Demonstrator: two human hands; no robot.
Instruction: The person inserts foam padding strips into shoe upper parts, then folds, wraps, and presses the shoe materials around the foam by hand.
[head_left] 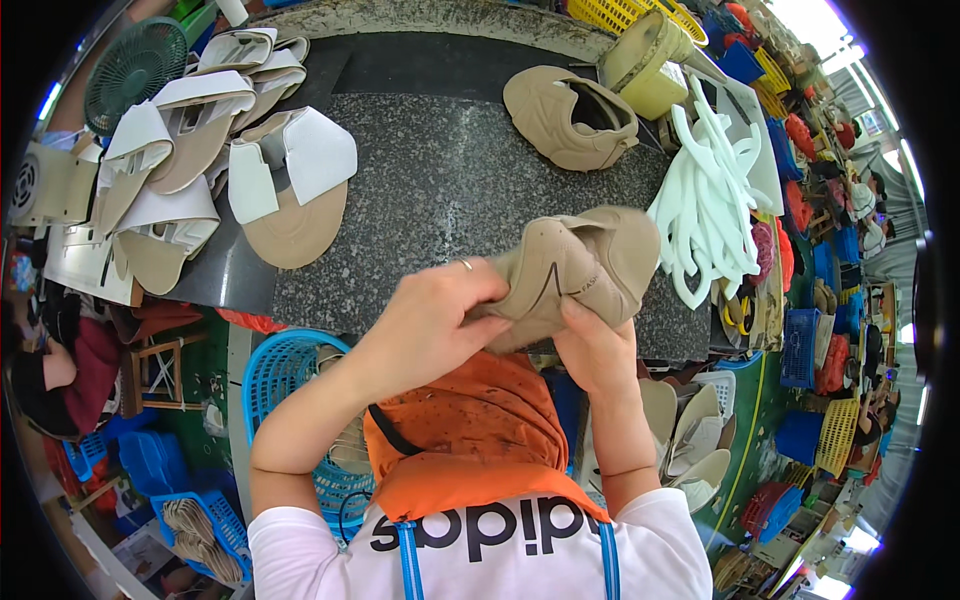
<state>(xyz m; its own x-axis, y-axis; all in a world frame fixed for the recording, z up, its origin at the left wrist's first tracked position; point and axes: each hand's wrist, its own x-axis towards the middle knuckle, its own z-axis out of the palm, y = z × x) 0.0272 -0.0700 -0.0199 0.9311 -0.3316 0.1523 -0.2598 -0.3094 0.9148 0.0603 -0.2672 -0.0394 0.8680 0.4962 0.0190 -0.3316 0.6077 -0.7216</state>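
A beige shoe upper (pixel 575 265) is held in both hands just above the near part of the dark stone worktop (pixel 400 190). My left hand (pixel 435 310) wears a ring and pinches its left edge between thumb and fingers. From below, my right hand (pixel 600 355) grips its near side, the thumb pressed on the outer face; the other fingers are mostly hidden behind it. A dark zigzag line and small print mark that side. Farther off on the worktop lies another beige upper (pixel 545 115), its opening showing.
Uppers with white linings (pixel 205 110) are heaped at the left, one upper (pixel 300 225) apart from them. Pale curved strips (pixel 710 190) are piled at the right beside a grimy yellowish container (pixel 645 75). A blue basket (pixel 262 385) stands below the worktop's near edge. A green fan (pixel 135 75) is far left.
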